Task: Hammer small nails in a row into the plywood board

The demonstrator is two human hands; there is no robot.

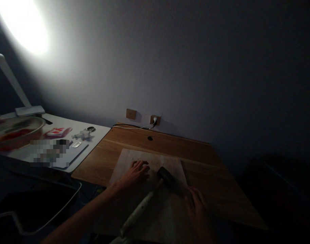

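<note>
A mallet (166, 177) with a dark block head and a whitish handle (139, 210) lies slantwise on a pale board (167, 217). My left hand (139, 171) is over the board's upper left part, its fingers bent and a little apart, with no held object visible. Small dark specks show on the board beyond those fingers. At the board's right edge, my right hand (198, 205) rests with its fingers stretched out and nothing visible in them. Neither hand grips the mallet. Deep shadow hides fine detail around both hands.
Under the board is a wooden table (208, 162) with a cable hole (150, 138). A white table (76, 123) adjoins it on the left, bearing a large clear bowl (40, 127), plastic packets and a flat scale-like device (73, 154). A white plug (155, 119) sits in a wall socket.
</note>
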